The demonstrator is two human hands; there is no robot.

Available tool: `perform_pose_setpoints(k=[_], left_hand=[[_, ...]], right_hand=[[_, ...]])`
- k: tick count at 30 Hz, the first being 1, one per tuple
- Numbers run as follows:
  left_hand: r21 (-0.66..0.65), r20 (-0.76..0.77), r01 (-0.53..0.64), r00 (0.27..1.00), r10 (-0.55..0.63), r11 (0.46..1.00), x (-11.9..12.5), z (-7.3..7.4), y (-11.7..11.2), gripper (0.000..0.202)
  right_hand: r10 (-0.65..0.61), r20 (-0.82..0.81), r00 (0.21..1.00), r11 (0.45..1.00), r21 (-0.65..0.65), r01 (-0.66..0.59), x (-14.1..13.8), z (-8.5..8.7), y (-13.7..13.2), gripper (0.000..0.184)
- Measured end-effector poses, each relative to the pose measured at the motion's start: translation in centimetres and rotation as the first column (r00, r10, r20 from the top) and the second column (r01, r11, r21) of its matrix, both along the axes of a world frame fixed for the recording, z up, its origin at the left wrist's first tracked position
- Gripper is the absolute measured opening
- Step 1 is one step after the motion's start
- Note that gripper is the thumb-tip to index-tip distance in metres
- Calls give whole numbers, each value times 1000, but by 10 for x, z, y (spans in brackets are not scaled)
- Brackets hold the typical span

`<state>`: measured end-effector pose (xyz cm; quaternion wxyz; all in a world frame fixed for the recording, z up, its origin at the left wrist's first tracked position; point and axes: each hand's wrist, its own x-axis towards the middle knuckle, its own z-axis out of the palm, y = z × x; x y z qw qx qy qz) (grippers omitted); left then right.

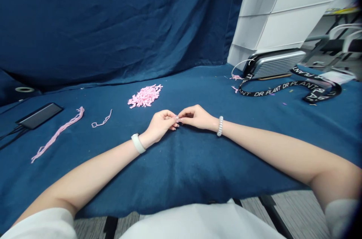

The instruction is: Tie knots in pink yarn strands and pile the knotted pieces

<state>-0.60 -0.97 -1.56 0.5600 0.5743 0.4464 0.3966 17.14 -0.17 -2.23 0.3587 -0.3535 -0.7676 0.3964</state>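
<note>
My left hand (161,124) and my right hand (195,117) meet fingertip to fingertip over the blue cloth (181,163). Both are pinched on something tiny between them, too small to name. A white band sits on my left wrist, a coiled white bracelet on my right. Beyond the hands lies a heap of small pink knotted pieces (145,95). To the left lie a short pink strand (102,120) and a long bundle of pink yarn (58,133).
A black phone (39,115) with cables lies at the far left. At the back right stand a silver case (273,63), a black lettered lanyard (291,86) and white drawers (279,9). A blue backdrop hangs behind.
</note>
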Motion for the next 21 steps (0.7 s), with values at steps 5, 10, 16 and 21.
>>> perform_pose_setpoints(k=[5, 10, 16, 21], left_hand=[[-14, 6, 0, 1000, 0, 1000, 0, 0, 0, 18], [-29, 13, 22, 1000, -21, 999, -1, 1, 0, 17], [-22, -15, 28, 999, -29, 999, 0, 2, -1, 16], [-37, -16, 28, 999, -28, 999, 0, 3, -2, 15]], right_hand=[[-7, 10, 1000, 1000, 11, 6, 1, -2, 1, 23], [-26, 31, 999, 999, 29, 26, 1, -3, 2, 22], [-40, 62, 997, 998, 52, 37, 1, -1, 0, 22], [-38, 101, 994, 995, 95, 28, 2, -2, 1, 22]])
